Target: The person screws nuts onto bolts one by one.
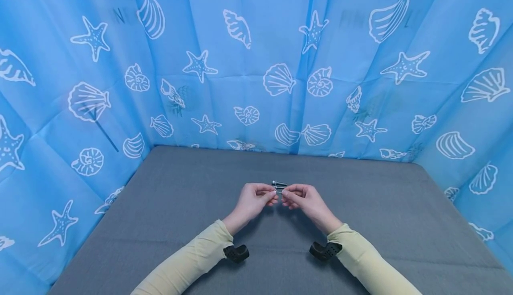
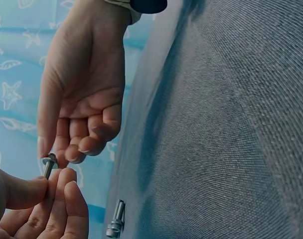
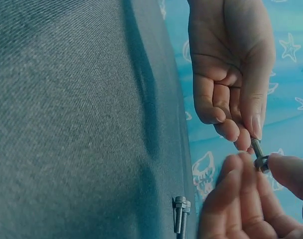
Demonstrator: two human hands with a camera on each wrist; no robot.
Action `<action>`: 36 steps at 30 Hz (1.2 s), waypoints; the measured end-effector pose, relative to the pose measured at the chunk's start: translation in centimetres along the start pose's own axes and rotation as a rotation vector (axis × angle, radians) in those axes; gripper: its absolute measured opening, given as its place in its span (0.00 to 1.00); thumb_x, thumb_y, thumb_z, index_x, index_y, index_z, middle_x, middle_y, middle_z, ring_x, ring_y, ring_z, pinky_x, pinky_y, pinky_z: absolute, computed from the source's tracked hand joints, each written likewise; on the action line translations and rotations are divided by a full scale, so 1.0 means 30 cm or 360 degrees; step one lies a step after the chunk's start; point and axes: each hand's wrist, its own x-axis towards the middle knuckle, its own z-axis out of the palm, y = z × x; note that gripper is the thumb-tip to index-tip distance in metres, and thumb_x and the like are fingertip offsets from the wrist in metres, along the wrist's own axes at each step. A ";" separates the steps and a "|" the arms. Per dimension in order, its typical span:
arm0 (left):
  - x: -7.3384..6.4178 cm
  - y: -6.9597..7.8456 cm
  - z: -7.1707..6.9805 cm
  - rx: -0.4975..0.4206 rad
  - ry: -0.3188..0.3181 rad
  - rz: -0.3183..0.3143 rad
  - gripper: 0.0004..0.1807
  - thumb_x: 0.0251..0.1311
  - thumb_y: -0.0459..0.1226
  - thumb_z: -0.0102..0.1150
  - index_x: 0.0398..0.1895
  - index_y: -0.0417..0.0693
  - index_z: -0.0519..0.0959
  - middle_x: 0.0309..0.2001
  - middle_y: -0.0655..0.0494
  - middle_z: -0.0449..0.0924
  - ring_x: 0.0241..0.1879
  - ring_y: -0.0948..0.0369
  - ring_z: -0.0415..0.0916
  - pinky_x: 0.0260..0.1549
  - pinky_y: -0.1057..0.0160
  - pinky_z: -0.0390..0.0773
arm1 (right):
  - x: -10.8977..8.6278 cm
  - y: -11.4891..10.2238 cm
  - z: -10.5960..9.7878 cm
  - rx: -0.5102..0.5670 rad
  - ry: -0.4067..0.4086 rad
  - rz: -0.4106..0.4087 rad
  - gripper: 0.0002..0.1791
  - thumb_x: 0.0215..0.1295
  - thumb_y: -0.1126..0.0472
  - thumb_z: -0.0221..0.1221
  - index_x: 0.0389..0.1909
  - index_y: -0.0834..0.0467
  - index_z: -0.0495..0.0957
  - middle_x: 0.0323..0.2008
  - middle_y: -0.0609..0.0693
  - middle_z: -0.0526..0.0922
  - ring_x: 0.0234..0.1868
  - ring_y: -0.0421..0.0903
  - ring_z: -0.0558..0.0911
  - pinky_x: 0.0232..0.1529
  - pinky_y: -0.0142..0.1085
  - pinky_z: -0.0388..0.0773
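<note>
A small metal bolt is held between both hands above the table. My left hand pinches its shank with thumb and fingertips. My right hand grips the other end, where a washer and a dark nut or head sit; the fingers partly hide which. Two more bolts lie on the table just beyond the hands, one bolt farther back and another partly hidden by the fingers. The right wrist view shows the heads of these lying bolts side by side.
A grey cloth-covered table spreads beneath both hands. Blue curtains with white shell and starfish prints enclose its back and sides. Black wrist devices hang under the pale yellow sleeves.
</note>
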 end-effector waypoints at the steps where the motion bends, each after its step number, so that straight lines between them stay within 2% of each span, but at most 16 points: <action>1: 0.000 -0.001 0.000 0.0004 0.0003 0.0005 0.08 0.64 0.25 0.54 0.42 0.27 0.80 0.35 0.35 0.83 0.36 0.45 0.83 0.39 0.44 0.81 | 0.000 0.001 0.000 -0.0011 -0.0001 0.0012 0.20 0.70 0.59 0.56 0.48 0.74 0.74 0.36 0.62 0.83 0.36 0.47 0.83 0.40 0.46 0.82; 4: 0.001 -0.004 0.001 0.0004 0.0012 0.0006 0.08 0.64 0.24 0.54 0.41 0.27 0.80 0.34 0.36 0.83 0.35 0.46 0.83 0.39 0.44 0.81 | 0.000 0.006 -0.001 0.0004 -0.0017 0.0015 0.21 0.69 0.59 0.57 0.51 0.75 0.71 0.38 0.64 0.83 0.37 0.48 0.84 0.41 0.46 0.82; 9: -0.001 0.001 0.000 -0.0013 0.0003 -0.0008 0.08 0.64 0.24 0.53 0.42 0.25 0.79 0.36 0.33 0.82 0.36 0.45 0.83 0.40 0.44 0.80 | 0.002 0.010 -0.005 0.0037 -0.0002 -0.0026 0.17 0.68 0.64 0.58 0.50 0.72 0.72 0.40 0.65 0.82 0.39 0.52 0.83 0.44 0.52 0.80; 14: 0.003 -0.001 0.002 -0.0004 -0.0013 -0.0008 0.09 0.64 0.24 0.53 0.42 0.25 0.79 0.36 0.32 0.82 0.36 0.44 0.82 0.40 0.44 0.80 | 0.009 0.008 -0.006 -0.0002 0.0001 0.0049 0.18 0.70 0.58 0.57 0.47 0.71 0.76 0.37 0.63 0.83 0.38 0.51 0.83 0.42 0.47 0.82; 17: 0.020 -0.030 0.001 -0.0013 -0.0012 -0.0007 0.08 0.64 0.25 0.54 0.43 0.26 0.80 0.36 0.33 0.82 0.36 0.43 0.82 0.39 0.43 0.80 | 0.010 0.007 -0.006 0.0009 -0.0003 0.0072 0.20 0.70 0.56 0.56 0.48 0.71 0.75 0.37 0.61 0.83 0.37 0.49 0.83 0.40 0.44 0.82; 23: 0.058 -0.104 -0.002 -0.0040 -0.0007 -0.0002 0.09 0.64 0.28 0.56 0.44 0.30 0.80 0.34 0.39 0.84 0.34 0.50 0.84 0.38 0.46 0.82 | 0.005 0.005 -0.008 0.0036 -0.0005 -0.0020 0.16 0.69 0.63 0.57 0.51 0.70 0.72 0.40 0.64 0.82 0.38 0.48 0.83 0.44 0.48 0.80; 29: 0.062 -0.110 -0.001 -0.0013 0.0001 -0.0008 0.10 0.64 0.29 0.57 0.44 0.29 0.80 0.32 0.46 0.85 0.31 0.57 0.84 0.37 0.49 0.83 | 0.015 0.008 -0.002 -0.0026 -0.0006 0.0034 0.17 0.71 0.58 0.55 0.46 0.71 0.75 0.36 0.61 0.83 0.36 0.47 0.82 0.39 0.44 0.81; 33: 0.058 -0.113 -0.001 -0.0029 0.0024 0.0001 0.09 0.64 0.29 0.57 0.43 0.30 0.81 0.33 0.44 0.84 0.31 0.55 0.84 0.36 0.49 0.83 | 0.016 0.010 0.002 -0.0002 -0.0007 0.0047 0.17 0.71 0.58 0.55 0.48 0.70 0.74 0.36 0.59 0.83 0.36 0.47 0.82 0.38 0.41 0.82; 36: 0.058 -0.112 -0.001 -0.0036 0.0031 0.0017 0.09 0.64 0.29 0.58 0.43 0.30 0.81 0.33 0.44 0.84 0.32 0.53 0.84 0.35 0.48 0.83 | 0.014 0.009 0.002 0.0028 0.0005 0.0006 0.17 0.70 0.61 0.56 0.51 0.70 0.72 0.38 0.59 0.83 0.38 0.49 0.83 0.41 0.44 0.82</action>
